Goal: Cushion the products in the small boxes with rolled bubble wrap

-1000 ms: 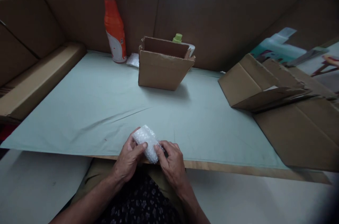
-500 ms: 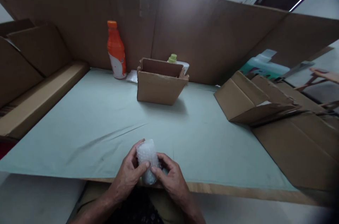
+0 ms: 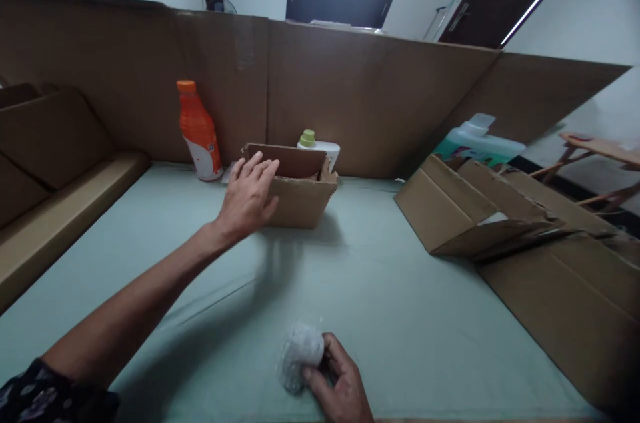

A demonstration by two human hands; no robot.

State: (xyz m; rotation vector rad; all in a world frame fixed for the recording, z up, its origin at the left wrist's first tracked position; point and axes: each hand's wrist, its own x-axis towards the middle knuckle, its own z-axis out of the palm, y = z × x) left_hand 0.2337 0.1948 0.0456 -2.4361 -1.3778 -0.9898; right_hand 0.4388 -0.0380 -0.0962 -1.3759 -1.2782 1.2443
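Observation:
My left hand [image 3: 247, 198] is stretched out over the near left corner of an open cardboard box [image 3: 299, 202], fingers apart and holding nothing. Whether its fingertips touch the box edge I cannot tell. Close to me, my right hand [image 3: 340, 380] grips a bubble-wrapped roll [image 3: 301, 353] by its right side, thumb in front. The roll is tilted, and what lies inside the wrap is hidden. Just behind the box, a white bottle with a green cap [image 3: 327, 148] shows in part.
An orange and white bottle [image 3: 200, 136] stands at the back left. Cardboard panels [image 3: 360, 103] wall the rear of the pale green cloth [image 3: 370, 290]. On the right lie opened cardboard boxes [image 3: 460, 210] and a bottle of teal liquid [image 3: 480, 142]; a long carton [image 3: 70, 203] lines the left.
My left hand has let go of the bubble-wrapped roll and reached forward to the cardboard box. My right hand still holds the roll. The view has tipped upward.

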